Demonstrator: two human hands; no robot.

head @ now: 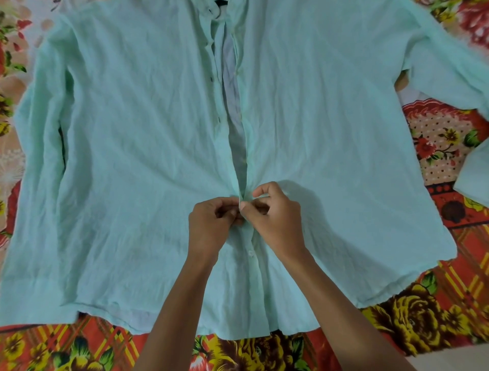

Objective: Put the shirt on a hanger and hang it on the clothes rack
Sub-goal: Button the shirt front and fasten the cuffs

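Note:
A pale mint-green long-sleeved shirt (pixel 137 148) lies flat, front up, spread across a floral bedsheet. Its front placket is parted from the collar down to the middle and closed below my hands, where one white button (pixel 250 253) shows. My left hand (pixel 211 225) pinches the left edge of the placket. My right hand (pixel 275 214) pinches the right edge against it at the same spot. A dark piece at the collar (pixel 221 3) may be a hanger, but I cannot tell. No clothes rack is in view.
The red, orange and yellow floral bedsheet (pixel 434 304) shows around the shirt at the right, left and near edge. The shirt's right sleeve (pixel 449 68) runs off the frame at the right, and its cuff (pixel 473 174) lies folded back on the sheet.

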